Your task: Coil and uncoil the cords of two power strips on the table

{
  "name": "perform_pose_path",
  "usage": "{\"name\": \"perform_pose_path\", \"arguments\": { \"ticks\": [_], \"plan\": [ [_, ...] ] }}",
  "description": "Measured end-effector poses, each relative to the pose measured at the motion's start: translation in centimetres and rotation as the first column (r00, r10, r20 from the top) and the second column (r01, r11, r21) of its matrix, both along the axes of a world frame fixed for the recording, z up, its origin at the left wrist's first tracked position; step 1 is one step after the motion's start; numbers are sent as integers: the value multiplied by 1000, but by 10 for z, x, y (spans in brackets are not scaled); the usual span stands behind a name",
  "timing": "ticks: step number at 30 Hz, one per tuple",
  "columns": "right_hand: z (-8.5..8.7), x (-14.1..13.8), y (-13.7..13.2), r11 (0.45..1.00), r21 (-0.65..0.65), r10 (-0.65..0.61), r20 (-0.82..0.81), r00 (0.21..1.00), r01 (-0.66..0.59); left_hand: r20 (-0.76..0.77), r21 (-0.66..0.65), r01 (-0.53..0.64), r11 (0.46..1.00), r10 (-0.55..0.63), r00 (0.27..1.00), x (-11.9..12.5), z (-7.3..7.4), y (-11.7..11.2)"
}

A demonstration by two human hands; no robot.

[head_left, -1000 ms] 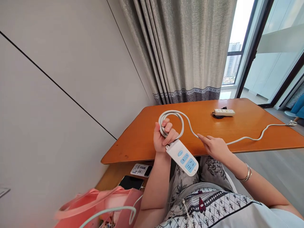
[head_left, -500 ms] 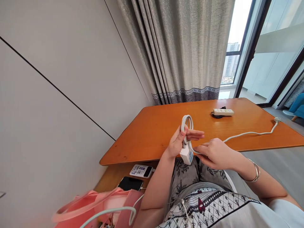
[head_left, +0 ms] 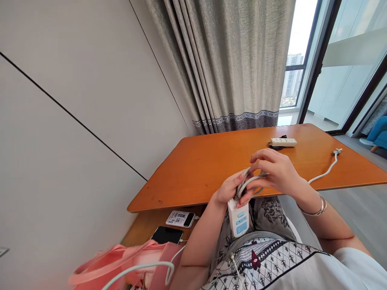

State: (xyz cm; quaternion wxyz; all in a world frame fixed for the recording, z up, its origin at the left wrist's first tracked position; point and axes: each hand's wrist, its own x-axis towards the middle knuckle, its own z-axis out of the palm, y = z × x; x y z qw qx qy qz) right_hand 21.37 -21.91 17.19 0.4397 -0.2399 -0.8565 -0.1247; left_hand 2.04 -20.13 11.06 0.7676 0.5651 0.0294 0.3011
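A white power strip [head_left: 238,221] with blue sockets hangs over my lap, its face turned up toward me. Just above its cord end, my left hand [head_left: 231,187] is closed around the looped white cord [head_left: 250,181]. My right hand [head_left: 273,167] grips the same loops from the right, fingers curled about them; part of the coil is hidden behind the fingers. From under the right wrist the cord runs across the table to its plug [head_left: 337,152], which lies near the right end.
The orange-brown table [head_left: 187,173] spans ahead. A second, cream power strip [head_left: 283,142] with black cord lies at the back right. On a lower surface at left are a power bank [head_left: 180,218], a black phone [head_left: 167,235] and a pink bag [head_left: 151,262].
My right hand has moved up and left onto the cord loops. The power strip has swung so its sockets face me, and the plug has been drawn leftward across the table.
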Motion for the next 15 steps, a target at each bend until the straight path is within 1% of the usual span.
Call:
{"name": "perform_pose_path", "arguments": {
  "ticks": [2, 4, 7, 10, 12, 15],
  "plan": [
    [0, 4, 9, 993, -110, 35, -35, 999, -39, 78, -76, 67, 995, -61, 995, 0, -2, 1],
    [-3, 6, 17, 986, -159, 41, -31, 999, -45, 105, -150, 79, 986, -64, 992, 0, -2, 2],
    [-11, 7, 26, 992, -126, -5, 32, 999, 9, 97, -235, 83, 968, -62, 993, 2, -2, 6],
    [-17, 6, 33, 992, -106, -56, 85, 995, 65, 98, -285, 93, 954, -67, 993, 4, -3, 7],
    [-19, 6, 36, 991, -131, -27, 87, 996, 38, 105, -302, 102, 948, -73, 992, 5, -4, 6],
    [-20, 9, 40, 977, -211, 54, 45, 998, -44, 121, -313, 123, 942, -89, 989, 5, -6, 3]
  ]
}}
